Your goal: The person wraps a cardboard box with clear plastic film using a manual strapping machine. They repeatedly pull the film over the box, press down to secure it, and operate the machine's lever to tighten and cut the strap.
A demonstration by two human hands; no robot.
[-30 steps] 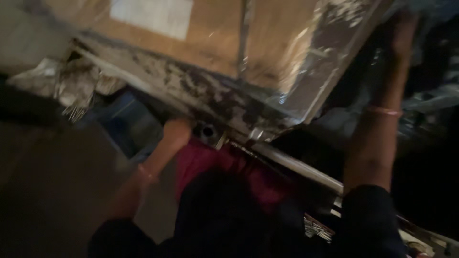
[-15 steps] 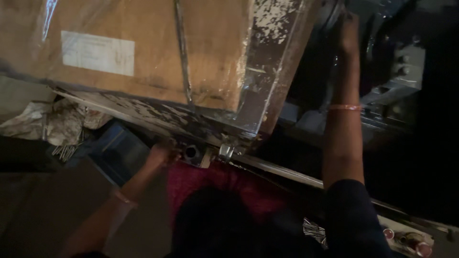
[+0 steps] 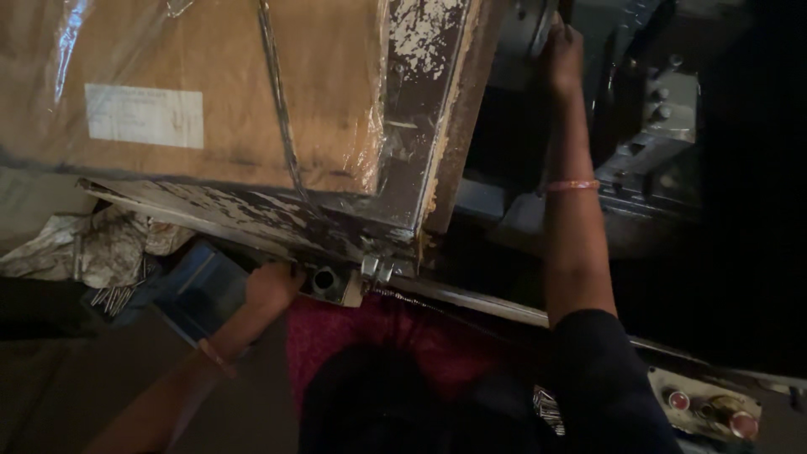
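Note:
My left hand (image 3: 271,286) rests against the lower edge of a worn metal table (image 3: 252,220), beside a small round socket (image 3: 323,281) on its corner bracket. Whether its fingers grip anything I cannot tell. My right hand (image 3: 561,59) reaches up and closes on a part of the dark grey machine (image 3: 647,143) at the top right; a thin bangle circles that wrist. A large brown cardboard box (image 3: 210,92) wrapped in clear plastic, with a white label, lies on the table.
A blue box (image 3: 202,290) sits below the table edge on the left, next to crumpled paper (image 3: 101,248) and several metal rods (image 3: 113,294). A control panel with round buttons (image 3: 706,408) is at the lower right. Pink cloth (image 3: 395,336) covers my lap.
The view has swung so the box and table sit further left and higher. My right hand has stayed up on the machine; my left hand stays at the table's edge.

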